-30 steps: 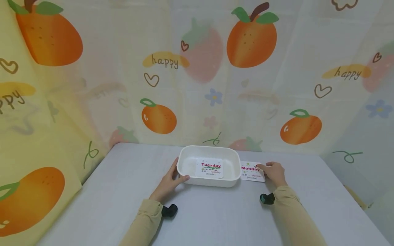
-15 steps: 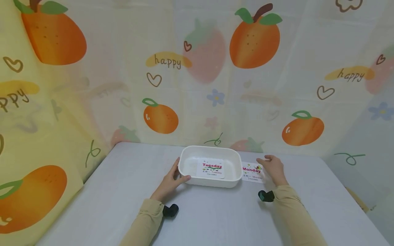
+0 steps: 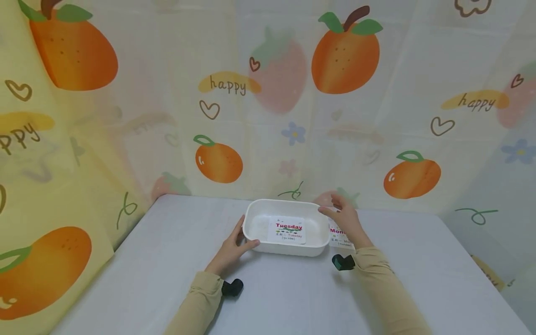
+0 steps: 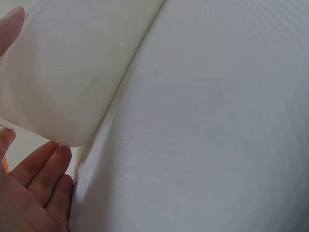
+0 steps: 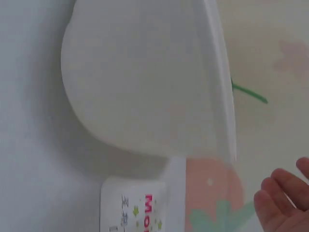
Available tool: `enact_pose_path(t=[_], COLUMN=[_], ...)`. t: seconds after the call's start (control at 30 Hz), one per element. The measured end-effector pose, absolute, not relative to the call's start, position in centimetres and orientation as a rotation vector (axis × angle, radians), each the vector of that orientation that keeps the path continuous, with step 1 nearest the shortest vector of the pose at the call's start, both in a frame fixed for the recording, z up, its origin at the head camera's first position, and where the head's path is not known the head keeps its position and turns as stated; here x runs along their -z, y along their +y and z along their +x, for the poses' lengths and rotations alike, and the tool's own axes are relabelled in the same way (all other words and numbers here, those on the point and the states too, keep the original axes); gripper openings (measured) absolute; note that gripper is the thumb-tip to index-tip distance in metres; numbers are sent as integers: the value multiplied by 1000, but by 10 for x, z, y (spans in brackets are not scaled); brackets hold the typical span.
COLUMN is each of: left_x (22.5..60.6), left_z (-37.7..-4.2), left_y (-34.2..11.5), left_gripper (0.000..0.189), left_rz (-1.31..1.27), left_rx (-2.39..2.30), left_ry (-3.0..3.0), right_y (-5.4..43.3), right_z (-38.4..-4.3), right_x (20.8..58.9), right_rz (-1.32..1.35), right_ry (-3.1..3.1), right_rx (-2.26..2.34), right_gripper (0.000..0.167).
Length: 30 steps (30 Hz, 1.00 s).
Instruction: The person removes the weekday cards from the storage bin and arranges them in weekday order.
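A white rectangular plastic tub stands on the table with a card printed "Tuesday" lying flat inside. My left hand holds the tub's left end, thumb at the front rim and fingers along the end wall. Fingertips touch the tub's corner in the left wrist view. Near the tub's right rim, my right hand is raised with nothing in it, its fingers loosely bent. A card printed "Monday" lies on the table right beside the tub, partly hidden by the right hand. Its printed side faces up.
A pale cloth covers the table. Close behind its back edge hangs a curtain printed with oranges and strawberries, which continues down the left side. Each wrist wears a small black camera, such as the right camera.
My right hand has let go of the Monday card and moved left and up toward the tub's right rim. The left hand, tub and both cards stay in place.
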<state>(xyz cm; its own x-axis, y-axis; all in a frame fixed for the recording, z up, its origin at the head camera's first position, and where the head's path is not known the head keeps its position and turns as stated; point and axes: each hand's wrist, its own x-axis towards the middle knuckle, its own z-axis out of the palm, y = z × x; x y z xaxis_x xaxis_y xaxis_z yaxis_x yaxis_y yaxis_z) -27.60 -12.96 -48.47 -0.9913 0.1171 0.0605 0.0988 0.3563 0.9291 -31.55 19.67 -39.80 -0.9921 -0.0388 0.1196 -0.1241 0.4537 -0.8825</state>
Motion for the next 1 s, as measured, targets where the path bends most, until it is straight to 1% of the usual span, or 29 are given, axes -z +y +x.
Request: enact_pose_path(t=[0.27,0.37,0.6,0.8,1.0], left_x=[485,485,486,487,488], left_z=[-275,-275,-276,-277,-277], left_y=[-131,-130,-131,-133,-133], left_gripper=[94,95,94,94,96], left_rz=[203,204,202,212,257], left_rx=[-1768,-1761,-1772,-1754,-1749], left_ry=[2564,2565,2571,2609,2606], right_y=[164,157,145,137,133], right_z=[-326,-329,-333,-340,-344], right_x=[408,413,421,426,437], right_rz=[300,309,293,273,261], right_ry=[-2573,-2590,-2723,-2842,-2882], right_rx=[-1687,-1735,-1729,-1530,-1235], right_gripper=[75,77,87,87,80])
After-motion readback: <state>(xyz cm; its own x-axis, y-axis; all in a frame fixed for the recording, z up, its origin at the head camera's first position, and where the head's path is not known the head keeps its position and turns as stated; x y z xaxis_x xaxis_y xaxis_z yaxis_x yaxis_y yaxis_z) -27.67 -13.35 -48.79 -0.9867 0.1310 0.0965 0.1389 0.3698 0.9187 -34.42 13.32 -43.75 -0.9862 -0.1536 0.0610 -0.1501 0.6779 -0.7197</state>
